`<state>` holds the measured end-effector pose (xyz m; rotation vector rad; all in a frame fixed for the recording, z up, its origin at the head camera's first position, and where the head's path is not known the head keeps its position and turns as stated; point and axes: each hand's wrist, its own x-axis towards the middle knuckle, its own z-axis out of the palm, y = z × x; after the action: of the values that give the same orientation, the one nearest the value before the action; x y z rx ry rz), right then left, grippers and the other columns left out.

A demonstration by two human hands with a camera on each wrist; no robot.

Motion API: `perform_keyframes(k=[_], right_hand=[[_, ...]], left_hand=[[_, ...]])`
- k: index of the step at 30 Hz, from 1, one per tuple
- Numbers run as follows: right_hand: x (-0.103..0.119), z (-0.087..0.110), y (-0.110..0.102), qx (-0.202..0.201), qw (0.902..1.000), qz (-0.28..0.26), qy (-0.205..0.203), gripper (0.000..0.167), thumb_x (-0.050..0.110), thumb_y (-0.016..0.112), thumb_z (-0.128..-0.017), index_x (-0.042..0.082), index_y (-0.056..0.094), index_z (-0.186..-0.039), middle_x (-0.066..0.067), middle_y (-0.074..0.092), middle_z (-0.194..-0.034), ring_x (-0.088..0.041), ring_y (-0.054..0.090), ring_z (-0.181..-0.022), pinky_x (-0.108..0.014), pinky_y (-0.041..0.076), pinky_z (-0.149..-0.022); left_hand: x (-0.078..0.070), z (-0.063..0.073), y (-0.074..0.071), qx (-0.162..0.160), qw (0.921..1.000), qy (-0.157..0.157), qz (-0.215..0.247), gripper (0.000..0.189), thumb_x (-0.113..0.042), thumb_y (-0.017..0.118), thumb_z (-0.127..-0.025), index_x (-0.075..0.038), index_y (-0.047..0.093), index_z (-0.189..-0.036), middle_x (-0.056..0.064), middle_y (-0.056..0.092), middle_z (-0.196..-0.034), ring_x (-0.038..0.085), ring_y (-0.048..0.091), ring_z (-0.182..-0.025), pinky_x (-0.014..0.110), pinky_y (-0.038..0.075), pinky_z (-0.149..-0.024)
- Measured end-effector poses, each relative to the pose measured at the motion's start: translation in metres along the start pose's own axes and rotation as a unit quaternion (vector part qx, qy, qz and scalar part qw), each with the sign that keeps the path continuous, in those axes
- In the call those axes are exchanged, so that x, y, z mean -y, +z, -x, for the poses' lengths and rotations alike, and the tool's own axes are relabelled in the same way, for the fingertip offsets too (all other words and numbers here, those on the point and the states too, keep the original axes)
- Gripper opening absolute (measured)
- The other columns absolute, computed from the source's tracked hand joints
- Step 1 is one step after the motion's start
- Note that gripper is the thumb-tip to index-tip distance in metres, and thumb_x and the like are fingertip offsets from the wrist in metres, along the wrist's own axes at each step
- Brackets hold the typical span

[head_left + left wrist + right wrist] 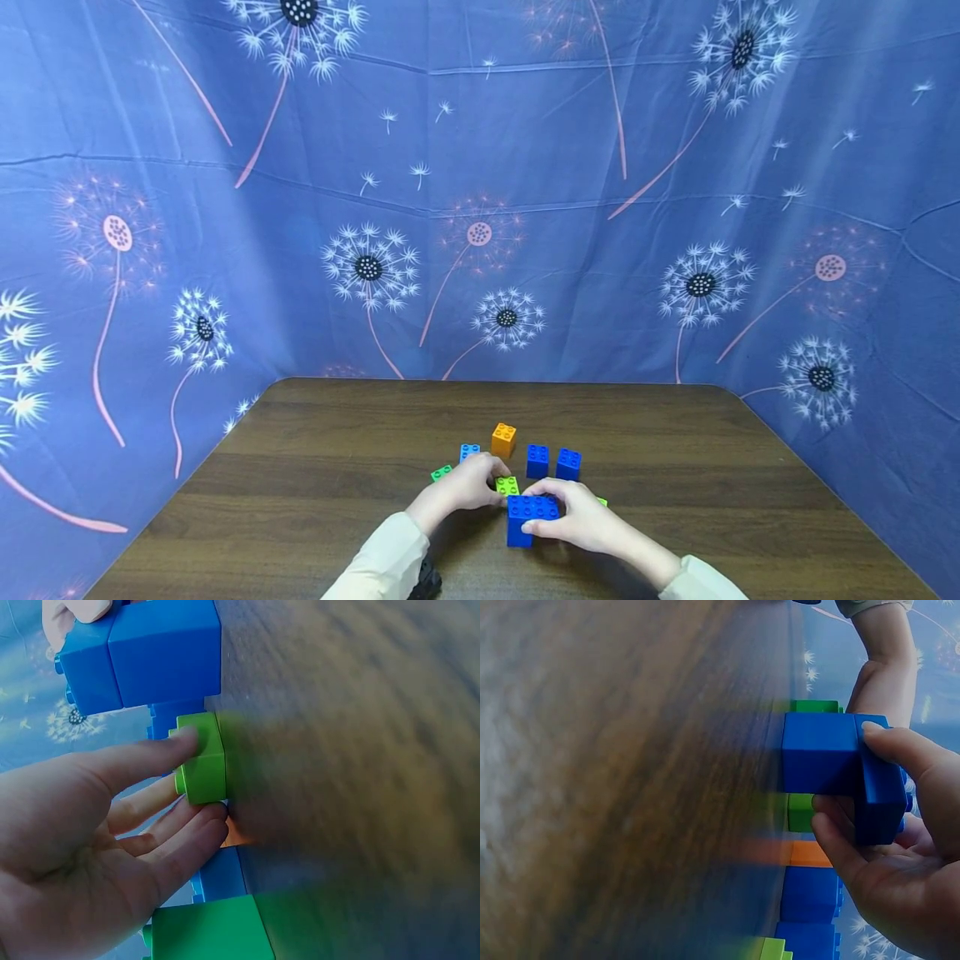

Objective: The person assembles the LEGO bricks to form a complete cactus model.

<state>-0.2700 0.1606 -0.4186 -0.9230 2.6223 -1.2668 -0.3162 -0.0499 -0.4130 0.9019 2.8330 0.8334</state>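
My left hand [467, 485] pinches a lime green brick [507, 484] that sits on the table. In the left wrist view its thumb lies on the near side of the lime brick [204, 778], with the fingers around the far side. Just to the right, my right hand [583, 518] grips a long blue brick [517, 507] between thumb and fingers. That long brick lies across a blue block [817, 753] under its left end, so its right end overhangs. The right wrist view shows this overhang, with fingertips behind it.
Behind the hands stand an orange brick [503, 441], a lighter blue brick [469, 450] and two dark blue bricks [537, 462]. A green brick [441, 473] is left of the left hand. Another lime brick [602, 502] is mostly hidden behind the right hand. A black object [427, 581] lies by the left sleeve.
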Motion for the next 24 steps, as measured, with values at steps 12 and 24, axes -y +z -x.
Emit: perform_keyframes(k=[12,24], right_hand=[[-0.005,-0.009,-0.005,-0.003,0.9999,0.016,-0.005,0.038,0.03,0.07,-0.084,0.008,0.062,-0.113,-0.006,0.066,-0.106,-0.006,0.058,-0.089,-0.022,0.048,-0.076],[-0.01,-0.016,-0.004,-0.02,0.9994,0.024,-0.013,0.036,0.032,0.072,-0.082,0.011,0.061,-0.109,-0.002,0.066,-0.099,-0.003,0.057,-0.083,-0.021,0.047,-0.072]], left_hand=[[0.009,0.001,-0.005,-0.002,1.0,-0.007,0.002,0.03,-0.007,0.075,-0.077,-0.002,0.066,-0.105,0.008,0.068,-0.095,0.017,0.062,-0.084,0.028,0.052,-0.079],[0.011,0.001,-0.007,-0.005,0.9999,-0.01,0.009,0.03,-0.008,0.077,-0.076,-0.001,0.065,-0.102,0.007,0.066,-0.089,0.016,0.059,-0.079,0.025,0.051,-0.075]])
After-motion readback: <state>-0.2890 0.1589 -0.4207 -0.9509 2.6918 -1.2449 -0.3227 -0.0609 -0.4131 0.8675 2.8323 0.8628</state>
